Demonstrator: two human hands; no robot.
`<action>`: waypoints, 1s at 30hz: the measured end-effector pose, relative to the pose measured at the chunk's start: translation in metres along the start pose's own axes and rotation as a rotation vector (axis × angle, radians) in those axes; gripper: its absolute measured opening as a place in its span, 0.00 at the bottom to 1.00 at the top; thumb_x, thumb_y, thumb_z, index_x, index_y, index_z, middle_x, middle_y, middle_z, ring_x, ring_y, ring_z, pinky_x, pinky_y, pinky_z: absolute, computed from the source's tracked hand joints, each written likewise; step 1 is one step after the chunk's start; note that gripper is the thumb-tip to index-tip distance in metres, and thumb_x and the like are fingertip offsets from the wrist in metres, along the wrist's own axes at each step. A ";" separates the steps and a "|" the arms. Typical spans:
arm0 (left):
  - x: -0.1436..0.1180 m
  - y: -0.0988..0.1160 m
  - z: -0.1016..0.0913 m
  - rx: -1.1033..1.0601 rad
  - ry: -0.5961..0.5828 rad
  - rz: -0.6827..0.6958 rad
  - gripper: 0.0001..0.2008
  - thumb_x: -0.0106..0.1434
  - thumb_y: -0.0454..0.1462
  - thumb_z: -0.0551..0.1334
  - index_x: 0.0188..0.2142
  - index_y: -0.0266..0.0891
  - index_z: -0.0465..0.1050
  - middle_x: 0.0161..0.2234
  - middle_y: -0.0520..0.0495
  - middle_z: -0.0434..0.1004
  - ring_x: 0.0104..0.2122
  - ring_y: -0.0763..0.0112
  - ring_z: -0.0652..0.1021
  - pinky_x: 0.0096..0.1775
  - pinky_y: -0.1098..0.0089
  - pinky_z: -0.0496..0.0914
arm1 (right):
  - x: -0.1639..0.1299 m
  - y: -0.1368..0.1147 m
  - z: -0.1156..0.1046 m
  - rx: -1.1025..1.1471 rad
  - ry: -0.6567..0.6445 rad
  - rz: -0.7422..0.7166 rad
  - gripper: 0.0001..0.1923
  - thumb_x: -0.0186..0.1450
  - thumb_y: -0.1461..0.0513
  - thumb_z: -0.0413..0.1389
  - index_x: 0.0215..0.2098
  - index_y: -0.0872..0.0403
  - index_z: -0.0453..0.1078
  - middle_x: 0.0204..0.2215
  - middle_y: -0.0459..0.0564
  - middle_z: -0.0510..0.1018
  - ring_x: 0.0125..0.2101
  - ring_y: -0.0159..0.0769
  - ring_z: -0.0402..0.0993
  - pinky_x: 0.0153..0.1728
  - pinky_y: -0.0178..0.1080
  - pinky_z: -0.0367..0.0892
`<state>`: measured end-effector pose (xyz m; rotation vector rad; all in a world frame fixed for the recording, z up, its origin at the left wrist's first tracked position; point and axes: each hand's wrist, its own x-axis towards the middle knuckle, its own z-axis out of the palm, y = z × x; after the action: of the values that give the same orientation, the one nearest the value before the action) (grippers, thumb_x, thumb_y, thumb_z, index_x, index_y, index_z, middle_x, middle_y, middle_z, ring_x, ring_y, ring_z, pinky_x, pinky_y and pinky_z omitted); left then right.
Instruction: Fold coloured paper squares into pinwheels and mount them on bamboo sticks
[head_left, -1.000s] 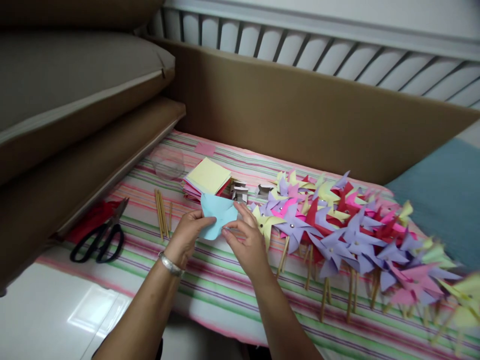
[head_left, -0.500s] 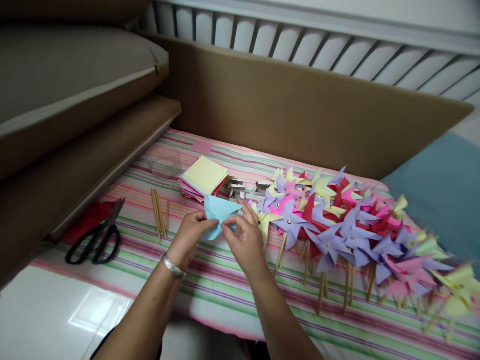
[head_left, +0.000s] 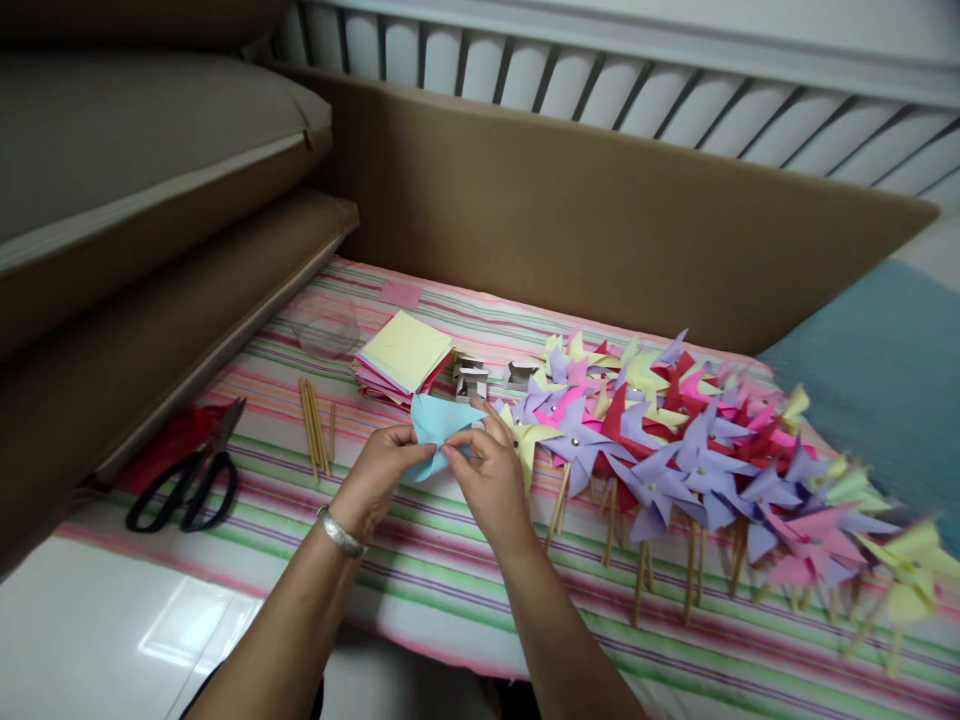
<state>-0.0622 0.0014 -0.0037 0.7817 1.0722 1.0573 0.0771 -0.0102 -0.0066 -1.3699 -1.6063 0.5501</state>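
Observation:
Both of my hands hold a light blue paper square (head_left: 439,425) with its corners folded toward the middle, above a striped cloth (head_left: 420,590). My left hand (head_left: 375,475), with a silver bracelet at the wrist, pinches its left side. My right hand (head_left: 491,475) pinches the folded corners at the centre. Just to the right lies a long pile of finished paper pinwheels (head_left: 675,450) on wooden sticks, in purple, yellow, red and pink.
A stack of coloured paper squares (head_left: 405,355) with yellow on top lies behind the hands. Loose wooden sticks (head_left: 315,425) and black scissors (head_left: 187,485) lie to the left. Small metal pieces (head_left: 472,378) sit beside the stack. A brown cardboard wall (head_left: 600,220) stands behind.
My right hand's fingers have drawn the blue paper's corners in toward the centre. The view has shifted slightly; everything else lies as before.

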 end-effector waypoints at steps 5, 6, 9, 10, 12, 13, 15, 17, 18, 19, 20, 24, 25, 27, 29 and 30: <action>0.000 0.001 0.000 0.013 -0.036 -0.004 0.09 0.42 0.37 0.70 0.23 0.34 0.77 0.19 0.52 0.73 0.19 0.78 0.67 0.25 0.76 0.59 | 0.000 -0.003 0.000 -0.064 0.014 -0.007 0.03 0.56 0.64 0.57 0.26 0.50 0.72 0.52 0.53 0.69 0.59 0.47 0.54 0.55 0.54 0.54; 0.000 0.001 0.000 0.020 -0.032 0.006 0.09 0.42 0.37 0.70 0.23 0.34 0.76 0.19 0.52 0.73 0.19 0.79 0.67 0.25 0.76 0.59 | 0.000 -0.003 0.001 -0.065 0.013 -0.008 0.03 0.56 0.64 0.57 0.26 0.50 0.72 0.51 0.52 0.69 0.58 0.47 0.54 0.55 0.54 0.54; 0.001 0.000 0.000 0.047 -0.017 0.027 0.08 0.42 0.37 0.69 0.21 0.33 0.76 0.17 0.53 0.71 0.18 0.79 0.66 0.24 0.76 0.58 | -0.001 -0.002 0.001 -0.075 0.002 -0.005 0.03 0.56 0.64 0.57 0.27 0.49 0.71 0.48 0.52 0.71 0.58 0.46 0.56 0.54 0.52 0.57; 0.001 -0.001 0.000 0.057 -0.018 0.030 0.09 0.43 0.38 0.69 0.21 0.33 0.75 0.17 0.53 0.70 0.18 0.79 0.65 0.24 0.75 0.57 | -0.001 -0.002 0.001 -0.087 0.000 -0.003 0.03 0.56 0.64 0.57 0.27 0.49 0.71 0.46 0.52 0.71 0.57 0.46 0.56 0.53 0.52 0.58; 0.001 -0.001 0.000 0.076 -0.024 0.040 0.09 0.44 0.39 0.69 0.21 0.33 0.75 0.16 0.54 0.68 0.18 0.79 0.64 0.23 0.75 0.56 | 0.000 -0.001 0.001 -0.116 0.000 0.002 0.03 0.56 0.65 0.57 0.27 0.49 0.71 0.44 0.52 0.72 0.56 0.47 0.58 0.53 0.51 0.58; 0.000 0.000 0.001 0.084 -0.029 0.046 0.10 0.44 0.39 0.69 0.21 0.33 0.75 0.16 0.53 0.68 0.18 0.79 0.64 0.23 0.75 0.56 | 0.000 -0.002 0.001 -0.130 0.002 0.001 0.04 0.56 0.65 0.57 0.26 0.49 0.71 0.43 0.52 0.73 0.55 0.47 0.59 0.53 0.51 0.58; 0.000 0.000 0.001 0.096 -0.037 0.052 0.10 0.44 0.40 0.69 0.23 0.33 0.76 0.18 0.52 0.70 0.19 0.77 0.66 0.24 0.74 0.57 | 0.000 -0.003 0.001 -0.154 0.007 -0.002 0.04 0.55 0.66 0.56 0.26 0.50 0.71 0.42 0.52 0.73 0.55 0.47 0.60 0.53 0.50 0.58; 0.000 -0.001 0.001 0.102 -0.032 0.046 0.10 0.43 0.39 0.69 0.24 0.33 0.76 0.19 0.51 0.72 0.20 0.77 0.67 0.25 0.74 0.58 | 0.000 -0.004 0.001 -0.168 0.006 -0.001 0.04 0.55 0.66 0.56 0.26 0.51 0.71 0.42 0.53 0.73 0.55 0.47 0.60 0.54 0.50 0.57; 0.001 -0.001 0.001 0.102 -0.023 0.042 0.10 0.42 0.38 0.69 0.23 0.33 0.76 0.19 0.52 0.72 0.20 0.77 0.67 0.25 0.74 0.58 | 0.000 -0.005 0.002 -0.170 0.006 0.002 0.04 0.55 0.66 0.56 0.26 0.51 0.72 0.42 0.53 0.73 0.55 0.47 0.59 0.54 0.50 0.57; 0.001 -0.002 0.001 0.102 -0.010 0.039 0.09 0.42 0.38 0.69 0.23 0.33 0.76 0.18 0.52 0.72 0.19 0.77 0.67 0.26 0.74 0.58 | 0.000 -0.006 0.003 -0.170 0.006 0.006 0.04 0.55 0.65 0.56 0.26 0.51 0.72 0.41 0.53 0.74 0.56 0.47 0.59 0.54 0.50 0.57; 0.002 -0.003 0.001 0.101 0.001 0.037 0.09 0.41 0.37 0.69 0.22 0.34 0.76 0.18 0.53 0.71 0.19 0.77 0.67 0.26 0.74 0.58 | 0.000 -0.006 0.003 -0.169 0.001 0.011 0.03 0.55 0.65 0.56 0.25 0.51 0.71 0.40 0.53 0.74 0.55 0.47 0.60 0.53 0.50 0.57; 0.006 -0.004 -0.003 0.118 0.021 0.021 0.07 0.42 0.37 0.67 0.22 0.34 0.75 0.18 0.53 0.71 0.20 0.76 0.68 0.27 0.73 0.59 | 0.002 -0.009 -0.008 -0.138 0.001 0.045 0.04 0.56 0.63 0.56 0.31 0.52 0.72 0.44 0.54 0.73 0.53 0.46 0.63 0.51 0.49 0.61; 0.006 -0.004 -0.004 0.132 0.021 0.015 0.07 0.42 0.37 0.67 0.22 0.34 0.75 0.18 0.53 0.71 0.20 0.75 0.68 0.27 0.73 0.59 | 0.004 -0.009 -0.013 -0.126 0.043 0.055 0.07 0.56 0.62 0.56 0.34 0.52 0.72 0.47 0.55 0.72 0.53 0.46 0.63 0.51 0.49 0.60; 0.006 -0.003 -0.006 0.174 0.008 0.001 0.07 0.42 0.37 0.66 0.22 0.34 0.75 0.18 0.53 0.71 0.20 0.75 0.68 0.27 0.72 0.59 | 0.008 -0.011 -0.026 -0.102 0.140 0.081 0.14 0.56 0.61 0.56 0.41 0.52 0.71 0.52 0.56 0.69 0.54 0.46 0.63 0.53 0.50 0.58; 0.004 -0.003 -0.006 0.230 -0.035 -0.020 0.07 0.41 0.36 0.66 0.22 0.33 0.74 0.17 0.53 0.70 0.20 0.75 0.67 0.27 0.72 0.58 | 0.011 -0.012 -0.036 -0.054 0.120 0.142 0.18 0.55 0.60 0.57 0.45 0.51 0.69 0.50 0.54 0.72 0.53 0.46 0.65 0.53 0.50 0.59; 0.003 -0.003 -0.005 0.263 -0.072 -0.032 0.07 0.42 0.36 0.65 0.21 0.33 0.74 0.17 0.54 0.68 0.19 0.75 0.66 0.26 0.72 0.57 | 0.012 -0.012 -0.040 -0.012 0.047 0.192 0.20 0.55 0.61 0.58 0.47 0.50 0.68 0.47 0.53 0.74 0.50 0.45 0.68 0.51 0.50 0.62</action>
<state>-0.0663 0.0038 -0.0087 1.0018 1.1717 0.8639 0.1049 -0.0114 0.0263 -1.5450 -1.4512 0.6170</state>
